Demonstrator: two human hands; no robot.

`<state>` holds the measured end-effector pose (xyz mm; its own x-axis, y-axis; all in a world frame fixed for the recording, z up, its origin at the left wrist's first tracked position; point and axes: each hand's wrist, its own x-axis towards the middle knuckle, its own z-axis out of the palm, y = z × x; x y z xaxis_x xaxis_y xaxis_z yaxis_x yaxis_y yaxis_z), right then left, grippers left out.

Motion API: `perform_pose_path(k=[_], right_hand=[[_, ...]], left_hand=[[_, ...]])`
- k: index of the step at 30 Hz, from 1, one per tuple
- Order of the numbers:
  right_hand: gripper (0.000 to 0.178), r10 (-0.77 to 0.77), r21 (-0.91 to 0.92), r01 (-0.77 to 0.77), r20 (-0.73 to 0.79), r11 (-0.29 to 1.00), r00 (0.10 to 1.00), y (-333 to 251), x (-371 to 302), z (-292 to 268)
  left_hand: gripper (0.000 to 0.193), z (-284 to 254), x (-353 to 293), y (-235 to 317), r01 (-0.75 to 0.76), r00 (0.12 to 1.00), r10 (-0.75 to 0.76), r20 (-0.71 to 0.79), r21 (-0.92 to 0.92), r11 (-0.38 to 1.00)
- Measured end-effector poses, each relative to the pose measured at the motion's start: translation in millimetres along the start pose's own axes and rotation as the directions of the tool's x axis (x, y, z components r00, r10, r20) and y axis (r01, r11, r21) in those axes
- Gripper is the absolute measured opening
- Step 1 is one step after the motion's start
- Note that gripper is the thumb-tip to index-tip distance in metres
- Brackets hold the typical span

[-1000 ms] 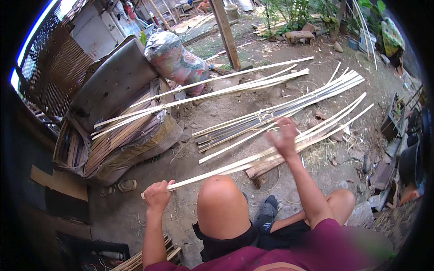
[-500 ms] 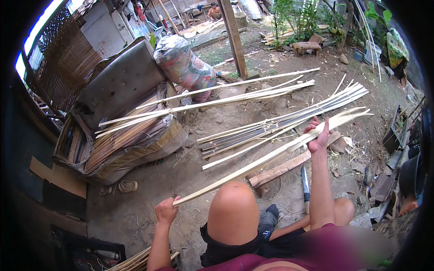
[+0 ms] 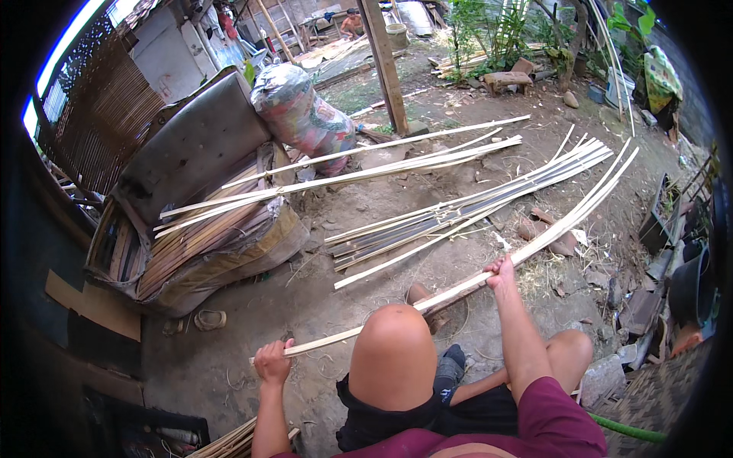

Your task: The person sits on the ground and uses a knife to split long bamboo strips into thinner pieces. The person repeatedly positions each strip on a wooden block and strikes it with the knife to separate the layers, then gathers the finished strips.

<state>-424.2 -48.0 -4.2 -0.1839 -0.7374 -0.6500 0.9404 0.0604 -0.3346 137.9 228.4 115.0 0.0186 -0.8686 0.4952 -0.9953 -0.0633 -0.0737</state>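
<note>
A small bundle of long, pale bamboo strips [image 3: 550, 235] lies slantwise across my front, its far right end bending upward and fanning apart. At its near left end, my left hand [image 3: 272, 362] is closed round the strips. My right hand [image 3: 501, 275] grips them about midway, fingers wrapped round. Between the two hands, the bundle passes over a short log [image 3: 438, 314] on the ground beyond my raised knee. Just past the bundle lies a spread of pale and dark bamboo strips [image 3: 458, 214].
To the left stands an old sofa [image 3: 206, 153] loaded with brown strips [image 3: 202, 229]; longer pale strips [image 3: 343, 179] reach across from it. Behind are a stuffed sack [image 3: 301, 114] and a wooden post [image 3: 385, 69]. Black containers [image 3: 691, 282] line the right. Another person [image 3: 352, 24] sits far back.
My right hand has slid down and left along the bundle, from loosely open fingers to a grip. My left hand moved slightly left and down. The strips' far ends now extend farther up.
</note>
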Motion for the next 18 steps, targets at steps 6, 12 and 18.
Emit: perform_pose_path(k=[6,12,18], right_hand=[[0.049,0.024,0.000,-0.024,0.021,1.000,0.999,17,19,-24],[0.051,-0.006,-0.015,0.007,0.017,1.000,1.000,9,13,-28],[0.050,-0.027,-0.016,0.027,-0.042,1.000,0.999,7,14,-37]], left_hand=[[0.032,7,-12,-13,0.122,0.932,-0.112,0.343,-0.005,0.993],[0.100,-31,66,9,0.028,0.337,0.098,0.936,-0.114,0.993],[0.070,-19,229,143,0.101,0.600,0.511,0.616,-0.692,0.715]])
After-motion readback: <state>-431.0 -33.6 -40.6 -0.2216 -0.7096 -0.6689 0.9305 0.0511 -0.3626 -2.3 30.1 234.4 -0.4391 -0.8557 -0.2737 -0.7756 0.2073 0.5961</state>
